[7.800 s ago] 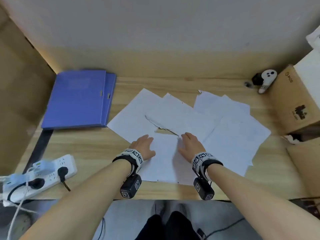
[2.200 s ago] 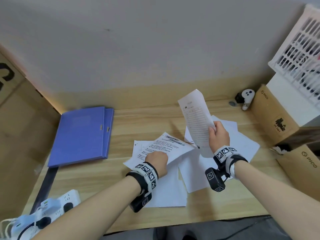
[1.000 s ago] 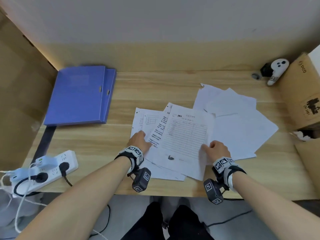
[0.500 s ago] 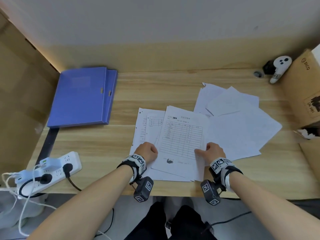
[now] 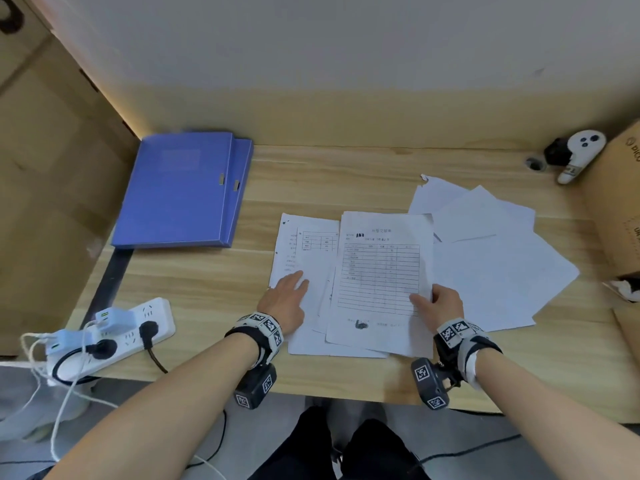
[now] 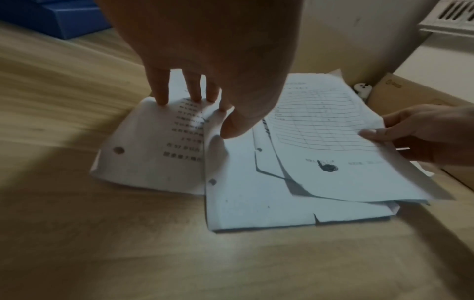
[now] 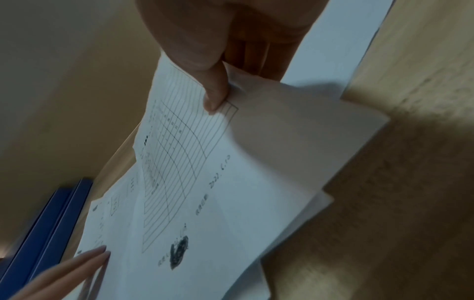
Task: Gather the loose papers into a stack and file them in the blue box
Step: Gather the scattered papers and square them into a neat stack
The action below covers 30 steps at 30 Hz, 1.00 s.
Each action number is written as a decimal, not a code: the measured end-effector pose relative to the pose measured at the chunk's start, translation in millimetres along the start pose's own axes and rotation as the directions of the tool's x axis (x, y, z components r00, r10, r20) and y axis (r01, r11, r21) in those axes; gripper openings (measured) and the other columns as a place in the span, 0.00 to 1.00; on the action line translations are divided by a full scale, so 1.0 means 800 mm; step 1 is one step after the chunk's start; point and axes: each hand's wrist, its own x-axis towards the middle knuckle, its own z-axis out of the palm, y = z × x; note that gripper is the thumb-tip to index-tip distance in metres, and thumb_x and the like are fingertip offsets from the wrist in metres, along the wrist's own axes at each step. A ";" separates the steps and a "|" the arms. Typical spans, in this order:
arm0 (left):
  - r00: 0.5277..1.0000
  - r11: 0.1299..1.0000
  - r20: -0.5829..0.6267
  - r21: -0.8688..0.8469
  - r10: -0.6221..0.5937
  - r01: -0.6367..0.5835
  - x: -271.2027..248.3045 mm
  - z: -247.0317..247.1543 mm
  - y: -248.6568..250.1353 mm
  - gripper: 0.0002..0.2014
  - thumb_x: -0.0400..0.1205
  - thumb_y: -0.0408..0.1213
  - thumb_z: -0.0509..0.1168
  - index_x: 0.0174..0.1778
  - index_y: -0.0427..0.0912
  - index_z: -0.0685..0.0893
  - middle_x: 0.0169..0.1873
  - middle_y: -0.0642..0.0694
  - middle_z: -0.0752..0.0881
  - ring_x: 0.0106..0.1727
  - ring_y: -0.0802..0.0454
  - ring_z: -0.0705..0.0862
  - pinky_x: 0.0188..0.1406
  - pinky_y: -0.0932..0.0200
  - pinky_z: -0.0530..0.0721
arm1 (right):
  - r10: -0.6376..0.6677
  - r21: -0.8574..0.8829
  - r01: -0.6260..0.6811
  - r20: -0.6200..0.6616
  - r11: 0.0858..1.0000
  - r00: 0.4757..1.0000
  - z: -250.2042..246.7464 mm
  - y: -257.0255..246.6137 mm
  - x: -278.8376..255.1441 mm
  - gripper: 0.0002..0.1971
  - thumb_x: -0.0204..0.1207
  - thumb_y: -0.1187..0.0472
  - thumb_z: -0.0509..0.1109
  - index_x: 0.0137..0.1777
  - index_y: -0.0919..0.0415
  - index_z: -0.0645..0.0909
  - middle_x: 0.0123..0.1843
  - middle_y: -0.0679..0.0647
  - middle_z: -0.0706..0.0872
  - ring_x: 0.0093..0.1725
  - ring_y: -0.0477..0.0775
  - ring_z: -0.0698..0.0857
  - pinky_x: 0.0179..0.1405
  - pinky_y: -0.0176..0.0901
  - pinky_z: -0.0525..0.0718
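A loose pile of printed sheets (image 5: 311,306) lies near the desk's front edge, with a ruled form (image 5: 381,271) on top. My right hand (image 5: 438,301) pinches that form's right edge (image 7: 218,105), thumb above, and holds it slightly lifted. My left hand (image 5: 287,296) presses straight fingers (image 6: 164,97) on the pile's left sheets. More blank papers (image 5: 491,258) spread to the right. The blue box (image 5: 180,188) lies closed at the back left, apart from both hands.
A white power strip (image 5: 110,337) with plugs and cables sits at the front left edge. A white controller (image 5: 578,150) and cardboard boxes (image 5: 616,209) stand at the right. A cardboard wall (image 5: 52,168) borders the left side.
The ruled form has been laid square over the pile. My left fingers have straightened from a loose curl and slid up onto the left sheets.
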 end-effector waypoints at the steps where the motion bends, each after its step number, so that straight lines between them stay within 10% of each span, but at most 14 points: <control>1: 1.000 1.000 -0.005 0.008 -0.015 0.015 0.000 -0.002 -0.005 0.34 0.84 0.35 0.54 0.86 0.47 0.50 0.87 0.50 0.43 0.87 0.50 0.45 0.83 0.47 0.57 | -0.005 0.014 0.005 0.002 1.000 1.000 0.002 -0.002 0.003 0.15 0.69 0.57 0.75 0.41 0.72 0.84 0.40 0.68 0.89 0.36 0.64 0.85 0.37 0.49 0.83; 8: 0.997 0.997 -0.064 0.068 -0.038 0.042 0.010 -0.010 -0.058 0.31 0.86 0.43 0.53 0.86 0.52 0.52 0.87 0.46 0.44 0.87 0.46 0.47 0.79 0.46 0.66 | -0.062 0.016 0.061 0.098 0.998 0.993 0.038 -0.041 0.016 0.17 0.70 0.57 0.74 0.33 0.73 0.78 0.29 0.58 0.79 0.30 0.55 0.76 0.32 0.45 0.74; 14: 0.994 0.995 -0.074 0.054 -0.082 0.086 0.015 -0.015 -0.092 0.30 0.87 0.53 0.49 0.86 0.55 0.49 0.87 0.49 0.40 0.87 0.47 0.43 0.82 0.41 0.53 | -0.104 -0.061 0.115 0.155 0.992 0.982 0.081 -0.090 0.028 0.16 0.72 0.58 0.73 0.28 0.61 0.71 0.27 0.58 0.73 0.29 0.55 0.72 0.31 0.43 0.67; 19: 0.986 0.988 -0.061 0.001 -0.156 0.156 0.020 -0.011 -0.094 0.34 0.83 0.66 0.39 0.85 0.58 0.45 0.85 0.54 0.34 0.86 0.51 0.37 0.81 0.33 0.40 | -0.074 -0.122 0.095 0.160 0.988 0.984 0.094 -0.114 0.027 0.13 0.70 0.51 0.73 0.33 0.60 0.81 0.31 0.53 0.85 0.33 0.55 0.82 0.32 0.42 0.75; 30: 0.983 0.987 -0.097 0.021 -0.157 0.159 0.022 -0.012 -0.087 0.40 0.81 0.67 0.52 0.85 0.54 0.48 0.86 0.50 0.38 0.87 0.48 0.38 0.81 0.30 0.43 | 0.055 -0.132 -0.049 0.048 0.990 0.997 0.047 -0.087 0.012 0.07 0.68 0.52 0.75 0.38 0.55 0.83 0.36 0.49 0.86 0.38 0.53 0.84 0.33 0.40 0.75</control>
